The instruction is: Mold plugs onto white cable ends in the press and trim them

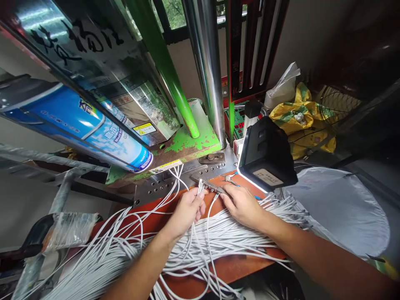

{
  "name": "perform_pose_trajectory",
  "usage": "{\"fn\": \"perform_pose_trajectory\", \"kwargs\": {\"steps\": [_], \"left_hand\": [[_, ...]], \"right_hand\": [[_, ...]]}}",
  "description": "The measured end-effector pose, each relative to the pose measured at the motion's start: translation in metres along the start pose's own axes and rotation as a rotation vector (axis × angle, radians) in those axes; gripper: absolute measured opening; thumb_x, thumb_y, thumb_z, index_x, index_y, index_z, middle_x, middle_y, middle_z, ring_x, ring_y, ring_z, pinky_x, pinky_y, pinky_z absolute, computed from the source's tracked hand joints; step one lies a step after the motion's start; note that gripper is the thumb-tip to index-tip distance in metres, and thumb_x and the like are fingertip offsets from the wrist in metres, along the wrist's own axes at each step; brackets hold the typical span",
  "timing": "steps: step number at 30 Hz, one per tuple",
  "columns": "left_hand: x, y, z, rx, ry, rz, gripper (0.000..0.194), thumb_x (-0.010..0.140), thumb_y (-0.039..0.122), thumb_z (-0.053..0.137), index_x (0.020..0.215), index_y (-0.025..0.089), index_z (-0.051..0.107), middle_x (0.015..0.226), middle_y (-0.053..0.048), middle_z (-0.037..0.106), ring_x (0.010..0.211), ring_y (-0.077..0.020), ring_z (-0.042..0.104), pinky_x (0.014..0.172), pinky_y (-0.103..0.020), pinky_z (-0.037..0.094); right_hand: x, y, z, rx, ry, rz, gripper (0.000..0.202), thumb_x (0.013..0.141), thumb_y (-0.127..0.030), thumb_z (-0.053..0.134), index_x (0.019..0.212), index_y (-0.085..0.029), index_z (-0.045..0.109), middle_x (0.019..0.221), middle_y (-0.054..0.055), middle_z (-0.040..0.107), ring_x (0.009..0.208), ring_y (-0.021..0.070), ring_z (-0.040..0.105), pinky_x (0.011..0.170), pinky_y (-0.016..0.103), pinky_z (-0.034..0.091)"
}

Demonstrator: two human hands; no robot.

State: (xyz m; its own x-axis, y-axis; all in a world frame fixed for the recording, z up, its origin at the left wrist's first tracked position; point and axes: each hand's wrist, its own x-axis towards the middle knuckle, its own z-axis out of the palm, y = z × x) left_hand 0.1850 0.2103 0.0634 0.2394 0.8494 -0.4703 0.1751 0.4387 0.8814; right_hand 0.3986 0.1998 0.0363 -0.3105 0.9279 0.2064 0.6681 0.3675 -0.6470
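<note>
My left hand point(190, 207) is closed on a few white cables, their pale connector ends point(200, 186) poking up past the fingers. Close by on the right, my right hand point(242, 204) grips one end of a narrow metal bar point(214, 187), which has small connectors along its edge. From that bar a single white cable point(208, 221) curves down. Beneath both hands spreads a thick bundle of white cables point(225, 237) on a reddish-brown work surface point(234, 268). More white cables run from under the machine's green plate point(200, 141).
Behind the hands stands a machine with a perforated steel base point(162, 185), a green post point(175, 83) and a steel column point(208, 75). A blue spray can point(93, 125) leans at left. At right are a black lamp point(265, 154), pliers point(231, 180) and a white round sheet point(343, 208).
</note>
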Motion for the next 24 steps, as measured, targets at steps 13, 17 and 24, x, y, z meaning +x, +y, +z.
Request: {"fn": "perform_pose_trajectory", "kwargs": {"steps": [13,17,24], "left_hand": [[0.007,-0.008,0.003,-0.048,-0.028,0.005,0.037,0.086,0.050,0.074,0.084,0.016,0.058,0.058,0.004,0.057,0.041,-0.0049,0.041,0.041,-0.018,0.029],[0.004,-0.012,0.004,-0.060,0.017,-0.005,0.040,0.085,0.053,0.075,0.087,0.016,0.059,0.058,0.005,0.056,0.040,-0.0034,0.034,0.039,-0.017,0.021],[0.004,-0.007,0.009,-0.087,0.009,-0.028,0.043,0.081,0.055,0.078,0.082,0.016,0.060,0.054,0.004,0.055,0.039,-0.0024,0.027,0.039,-0.019,0.014]], "right_hand": [[0.001,0.001,0.001,-0.001,-0.077,-0.027,0.023,0.105,-0.024,0.048,0.117,-0.020,0.067,0.096,0.008,0.072,0.088,0.0228,0.065,0.086,0.033,0.048],[0.001,-0.001,0.002,-0.037,-0.052,0.040,0.024,0.106,-0.025,0.045,0.111,-0.018,0.067,0.098,0.010,0.072,0.086,0.0232,0.065,0.081,0.033,0.048],[-0.001,0.004,0.004,-0.019,-0.050,-0.064,0.026,0.105,-0.024,0.046,0.121,-0.020,0.066,0.102,0.010,0.073,0.092,0.0242,0.065,0.087,0.035,0.049]]}}
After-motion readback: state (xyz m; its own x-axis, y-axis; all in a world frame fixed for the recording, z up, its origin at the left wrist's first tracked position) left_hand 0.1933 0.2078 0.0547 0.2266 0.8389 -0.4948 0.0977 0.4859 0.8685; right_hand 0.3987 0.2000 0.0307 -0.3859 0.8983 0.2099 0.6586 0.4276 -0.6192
